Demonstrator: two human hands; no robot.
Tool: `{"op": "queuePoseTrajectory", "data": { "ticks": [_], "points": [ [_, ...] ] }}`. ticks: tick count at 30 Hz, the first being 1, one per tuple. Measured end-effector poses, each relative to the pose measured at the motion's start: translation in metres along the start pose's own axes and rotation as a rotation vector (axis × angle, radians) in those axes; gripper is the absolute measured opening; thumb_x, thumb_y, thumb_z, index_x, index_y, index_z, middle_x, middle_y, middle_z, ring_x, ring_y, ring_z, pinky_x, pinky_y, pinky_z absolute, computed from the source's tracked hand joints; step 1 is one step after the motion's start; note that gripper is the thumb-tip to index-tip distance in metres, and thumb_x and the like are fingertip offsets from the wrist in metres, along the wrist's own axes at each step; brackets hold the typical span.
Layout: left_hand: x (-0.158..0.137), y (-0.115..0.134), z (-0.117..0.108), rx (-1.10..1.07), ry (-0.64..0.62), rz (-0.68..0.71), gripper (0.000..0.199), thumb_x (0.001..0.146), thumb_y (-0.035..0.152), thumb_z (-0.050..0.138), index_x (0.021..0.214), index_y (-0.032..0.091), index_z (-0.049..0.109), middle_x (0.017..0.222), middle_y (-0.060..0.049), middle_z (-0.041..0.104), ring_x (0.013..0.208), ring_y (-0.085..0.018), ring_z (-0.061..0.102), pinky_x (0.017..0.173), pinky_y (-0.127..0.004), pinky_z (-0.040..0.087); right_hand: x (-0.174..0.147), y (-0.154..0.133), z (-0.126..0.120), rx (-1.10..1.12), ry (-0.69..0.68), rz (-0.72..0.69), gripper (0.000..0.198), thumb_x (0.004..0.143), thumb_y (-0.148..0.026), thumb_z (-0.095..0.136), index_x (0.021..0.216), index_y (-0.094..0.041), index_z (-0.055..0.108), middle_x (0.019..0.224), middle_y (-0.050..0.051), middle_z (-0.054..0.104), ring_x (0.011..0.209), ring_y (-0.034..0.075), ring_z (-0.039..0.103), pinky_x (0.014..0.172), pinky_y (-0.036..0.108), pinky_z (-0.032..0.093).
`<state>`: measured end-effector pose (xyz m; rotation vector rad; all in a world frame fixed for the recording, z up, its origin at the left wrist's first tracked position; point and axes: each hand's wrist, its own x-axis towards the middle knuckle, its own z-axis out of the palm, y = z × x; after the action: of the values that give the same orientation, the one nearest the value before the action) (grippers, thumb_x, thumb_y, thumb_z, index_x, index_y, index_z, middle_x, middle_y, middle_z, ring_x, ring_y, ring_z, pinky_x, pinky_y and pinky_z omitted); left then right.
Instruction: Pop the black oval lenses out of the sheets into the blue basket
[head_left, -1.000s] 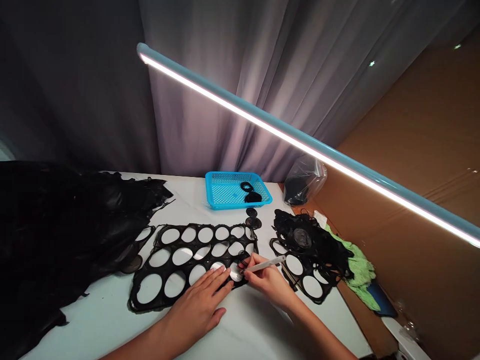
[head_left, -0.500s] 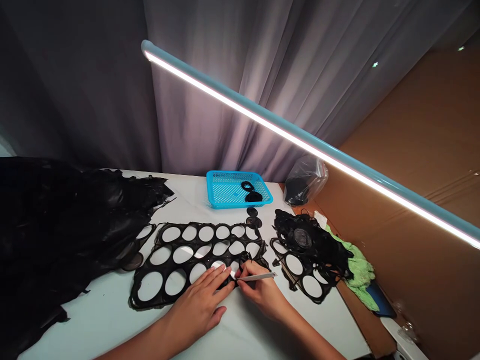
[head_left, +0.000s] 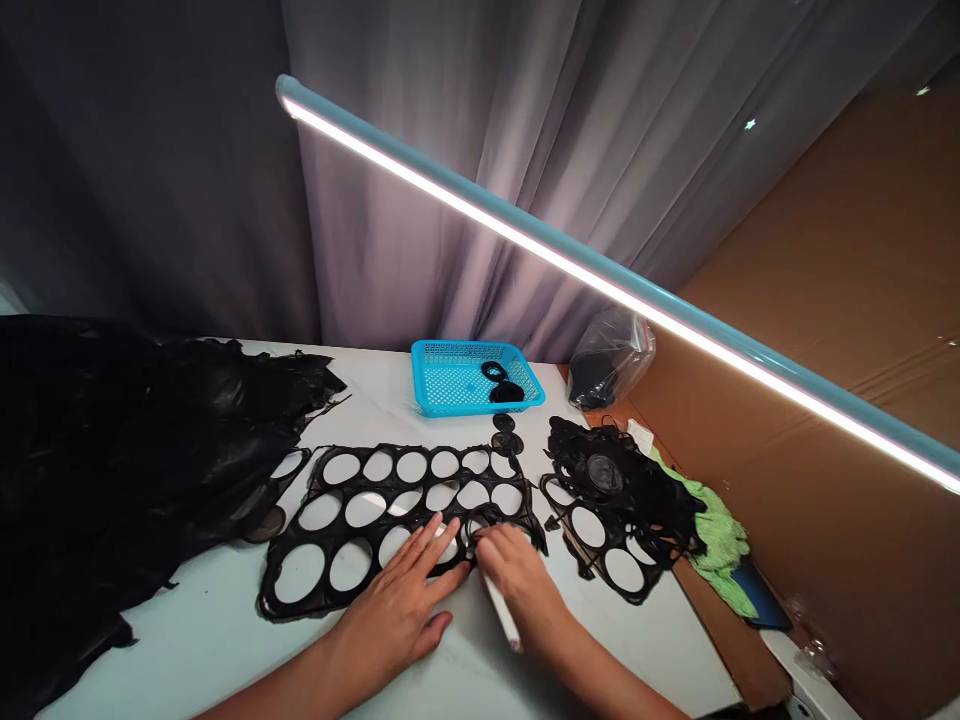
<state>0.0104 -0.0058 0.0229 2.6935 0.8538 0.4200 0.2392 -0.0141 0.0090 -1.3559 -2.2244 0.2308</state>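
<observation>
A black rubbery sheet (head_left: 341,535) with rows of round holes lies on the white table. My left hand (head_left: 409,590) rests flat on its near edge, fingers stretched out and thumb apart. Just to the right, my right hand (head_left: 521,575) is closed around a slim, pale, pen-shaped tool (head_left: 501,612). The tool's rear end slants down toward me, and its working tip is hidden at the fingers. These fingers are at a hole near the sheet's right end, where loose black strands (head_left: 491,515) bunch up.
A blue basket (head_left: 457,400) holding black rings stands behind the sheet, with black discs (head_left: 506,440) before it. Black sheeting (head_left: 150,450) covers the left. Black scraps (head_left: 622,490), a green cloth (head_left: 720,550) and a plastic bag (head_left: 611,360) lie right. A lit tube lamp (head_left: 600,278) crosses above.
The tool in my right hand has swung from pointing rightward to slanting down toward me, and that hand has turned over it. My left hand stays nearly in place.
</observation>
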Motion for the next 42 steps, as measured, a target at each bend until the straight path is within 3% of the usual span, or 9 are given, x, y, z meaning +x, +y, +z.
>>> {"op": "queuePoseTrajectory", "data": {
  "ticks": [6, 9, 13, 16, 25, 30, 33, 37, 42],
  "points": [
    [-0.001, -0.002, -0.006, -0.017, -0.020, 0.013, 0.053, 0.087, 0.016, 0.058, 0.138, 0.027, 0.048, 0.161, -0.007, 0.015, 0.143, -0.035, 0.026, 0.109, -0.052, 0.036, 0.027, 0.059, -0.059, 0.153, 0.406, 0.484, 0.017, 0.089, -0.026, 0.049, 0.072, -0.022, 0.050, 0.086, 0.007, 0.065, 0.084, 0.023, 0.059, 0.075, 0.033, 0.044],
    [-0.003, 0.000, -0.009, -0.017, -0.022, 0.044, 0.057, 0.086, 0.016, 0.060, 0.141, 0.027, 0.045, 0.160, -0.008, 0.019, 0.142, -0.033, 0.028, 0.110, -0.051, 0.035, 0.037, 0.053, -0.064, 0.544, 0.325, 0.616, 0.026, 0.085, -0.034, 0.059, 0.066, -0.022, 0.046, 0.075, 0.003, 0.062, 0.077, 0.021, 0.058, 0.067, 0.029, 0.044],
    [-0.014, 0.005, -0.012, 0.032, 0.025, 0.036, 0.062, 0.084, 0.014, 0.058, 0.143, 0.023, 0.041, 0.152, -0.009, 0.038, 0.136, -0.030, 0.040, 0.109, -0.048, 0.039, 0.044, 0.015, -0.042, 1.091, 0.122, 0.673, 0.028, 0.077, -0.037, 0.071, 0.069, -0.020, 0.049, 0.082, 0.003, 0.063, 0.075, 0.018, 0.061, 0.059, 0.026, 0.044],
    [-0.027, 0.004, -0.014, 0.108, 0.082, -0.036, 0.053, 0.085, 0.014, 0.056, 0.137, 0.020, 0.048, 0.138, -0.010, 0.054, 0.125, -0.029, 0.052, 0.104, -0.047, 0.045, 0.045, -0.008, -0.026, 1.265, 0.030, 0.691, 0.031, 0.073, -0.036, 0.077, 0.070, -0.019, 0.050, 0.078, 0.001, 0.062, 0.075, 0.017, 0.063, 0.058, 0.023, 0.043],
    [-0.041, -0.004, -0.011, 0.182, 0.139, -0.026, 0.047, 0.088, 0.018, 0.057, 0.135, 0.018, 0.050, 0.136, -0.010, 0.056, 0.125, -0.028, 0.052, 0.105, -0.045, 0.044, 0.051, -0.006, -0.030, 1.012, 0.140, 0.651, 0.029, 0.077, -0.040, 0.073, 0.070, -0.018, 0.055, 0.085, 0.003, 0.065, 0.067, 0.013, 0.056, 0.055, 0.023, 0.042],
    [-0.042, -0.005, -0.010, 0.181, 0.128, -0.027, 0.052, 0.087, 0.017, 0.057, 0.137, 0.019, 0.047, 0.138, -0.009, 0.054, 0.127, -0.028, 0.050, 0.106, -0.045, 0.043, 0.046, -0.019, -0.026, 1.340, -0.040, 0.746, 0.033, 0.073, -0.038, 0.077, 0.074, -0.019, 0.050, 0.090, 0.006, 0.066, 0.085, 0.019, 0.065, 0.060, 0.024, 0.048],
    [-0.044, -0.004, -0.009, 0.183, 0.125, -0.023, 0.053, 0.086, 0.015, 0.057, 0.138, 0.019, 0.047, 0.140, -0.009, 0.053, 0.129, -0.028, 0.049, 0.107, -0.046, 0.041, 0.038, -0.030, -0.016, 1.347, -0.125, 0.742, 0.031, 0.072, -0.034, 0.077, 0.072, -0.019, 0.050, 0.094, 0.005, 0.065, 0.087, 0.019, 0.064, 0.074, 0.029, 0.050],
    [-0.045, -0.003, -0.008, 0.195, 0.111, -0.016, 0.052, 0.085, 0.014, 0.056, 0.137, 0.017, 0.047, 0.139, -0.009, 0.053, 0.130, -0.027, 0.047, 0.109, -0.045, 0.039, 0.029, -0.040, -0.004, 1.015, -0.190, 0.581, 0.021, 0.080, -0.030, 0.066, 0.071, -0.020, 0.049, 0.089, 0.003, 0.062, 0.078, 0.017, 0.057, 0.071, 0.029, 0.044],
    [-0.044, -0.003, -0.004, 0.204, 0.130, -0.028, 0.050, 0.087, 0.016, 0.055, 0.136, 0.018, 0.048, 0.140, -0.009, 0.053, 0.131, -0.026, 0.046, 0.110, -0.044, 0.038, 0.023, -0.048, 0.009, 0.573, -0.125, 0.292, 0.021, 0.082, -0.019, 0.054, 0.066, -0.021, 0.042, 0.077, 0.002, 0.057, 0.073, 0.016, 0.049, 0.066, 0.028, 0.036]
  ]
}}
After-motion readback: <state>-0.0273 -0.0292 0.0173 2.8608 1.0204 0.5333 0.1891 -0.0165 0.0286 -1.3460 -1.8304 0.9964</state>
